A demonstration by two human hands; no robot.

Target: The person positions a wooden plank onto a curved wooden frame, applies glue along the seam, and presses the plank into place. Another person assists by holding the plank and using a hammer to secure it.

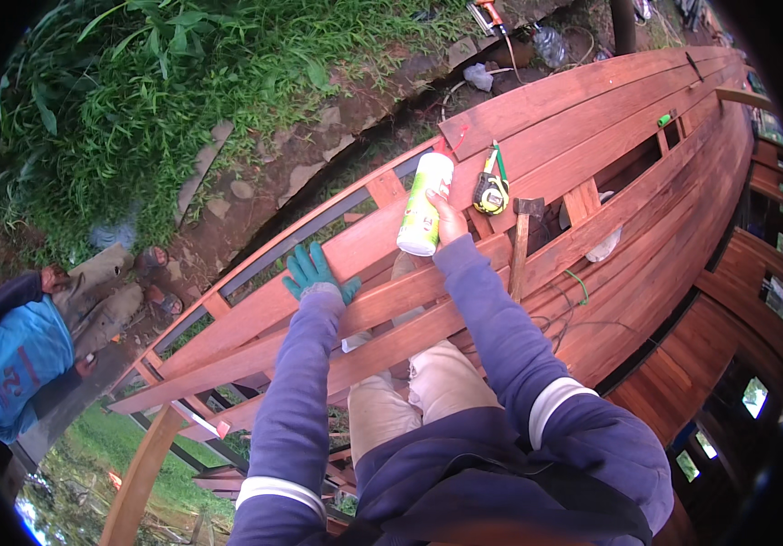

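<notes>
My right hand [447, 218] is bare and wrapped round a white and green plastic bottle [419, 205] with a red top. The bottle is tilted over the reddish wooden planks [555, 109], its red end pointing away from me. My left hand [311, 273], in a teal glove, lies with spread fingers on a plank edge to the left of the bottle. Just right of the bottle sits a yellow and black tape measure [490, 194], with a green pencil-like stick [500, 162] beside it. A hammer-like tool [520, 246] with a wooden handle and dark head rests across the boards.
Gaps open between the planks and cross-pieces around my legs. At the left stands a person [23, 350] in a blue shirt. An orange-handled power tool [490, 15] lies beyond the planks, near the grass [182, 82]. A green-handled item [663, 120] lies farther right.
</notes>
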